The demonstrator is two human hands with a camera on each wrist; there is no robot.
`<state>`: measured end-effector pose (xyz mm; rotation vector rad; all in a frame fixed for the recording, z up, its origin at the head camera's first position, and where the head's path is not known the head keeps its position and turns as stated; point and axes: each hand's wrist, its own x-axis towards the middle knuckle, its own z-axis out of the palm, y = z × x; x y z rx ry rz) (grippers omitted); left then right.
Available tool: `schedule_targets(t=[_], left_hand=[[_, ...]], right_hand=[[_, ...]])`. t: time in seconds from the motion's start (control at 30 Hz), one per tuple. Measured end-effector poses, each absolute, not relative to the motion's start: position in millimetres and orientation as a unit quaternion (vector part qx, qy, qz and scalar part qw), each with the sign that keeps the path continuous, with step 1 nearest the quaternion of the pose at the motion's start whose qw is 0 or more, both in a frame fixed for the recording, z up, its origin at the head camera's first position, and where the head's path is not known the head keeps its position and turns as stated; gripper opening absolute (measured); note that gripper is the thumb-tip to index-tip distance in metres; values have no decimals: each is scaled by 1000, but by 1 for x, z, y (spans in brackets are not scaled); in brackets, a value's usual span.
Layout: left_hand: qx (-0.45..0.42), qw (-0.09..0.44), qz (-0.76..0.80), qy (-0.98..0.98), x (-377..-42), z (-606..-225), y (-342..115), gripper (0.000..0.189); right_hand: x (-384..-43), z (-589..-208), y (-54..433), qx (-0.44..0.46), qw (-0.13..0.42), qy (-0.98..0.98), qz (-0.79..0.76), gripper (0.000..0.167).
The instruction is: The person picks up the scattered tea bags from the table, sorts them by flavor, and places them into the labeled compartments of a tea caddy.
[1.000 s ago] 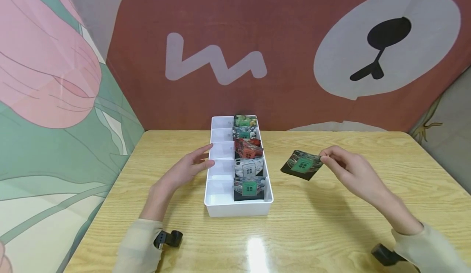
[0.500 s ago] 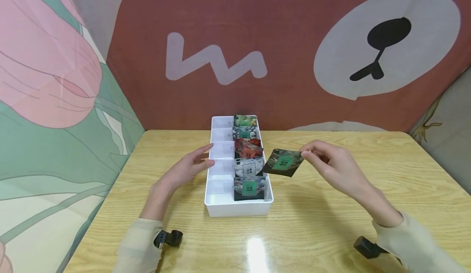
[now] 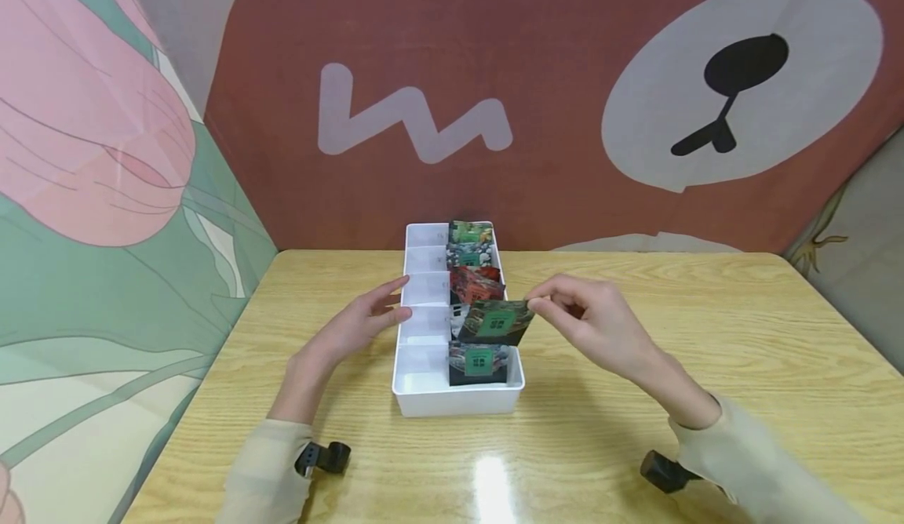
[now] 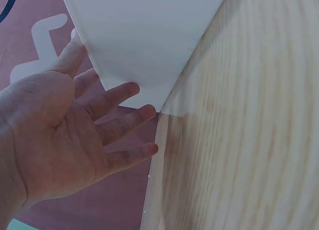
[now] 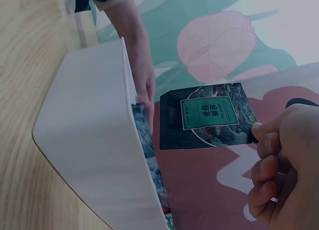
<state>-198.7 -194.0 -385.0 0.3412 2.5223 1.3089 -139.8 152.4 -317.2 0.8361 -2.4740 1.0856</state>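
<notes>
My right hand (image 3: 600, 324) pinches a dark green-tea packet (image 3: 497, 322) by its corner between thumb and finger. Its green label (image 5: 210, 113) reads GREEN TEA in the right wrist view. The packet hangs above the right side of a long white divided box (image 3: 455, 405), in front of a white packet (image 3: 459, 318) that it partly covers. Spread fingers of my left hand (image 3: 356, 324) lie along the box's left side, with fingertips at its wall (image 4: 144, 46) in the left wrist view.
Down the box's right half stand a green-labelled packet (image 3: 478, 363), a red packet (image 3: 476, 284), a blue-green packet (image 3: 469, 255) and a yellow-green packet (image 3: 471, 231). White dividers cross the box. The wooden table (image 3: 706, 336) meets a patterned cloth backdrop (image 3: 395, 194) behind.
My right hand has carried the green-tea packet leftward from over the bare table to above the box. The left hand and the box have stayed in place.
</notes>
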Motion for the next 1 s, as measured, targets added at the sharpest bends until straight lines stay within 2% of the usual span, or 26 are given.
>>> schedule_targets(t=[0.63, 0.83, 1.0], left_hand=[[129, 142, 464, 865, -195, -382, -193, 68], [128, 145, 460, 867, -193, -382, -195, 68], [131, 141, 449, 873, -191, -382, -197, 67]], right_hand=[[-147, -362, 131, 297, 34, -896, 329, 9], [-149, -363, 132, 292, 45, -897, 328, 10], [-155, -361, 141, 287, 83, -898, 324, 9]])
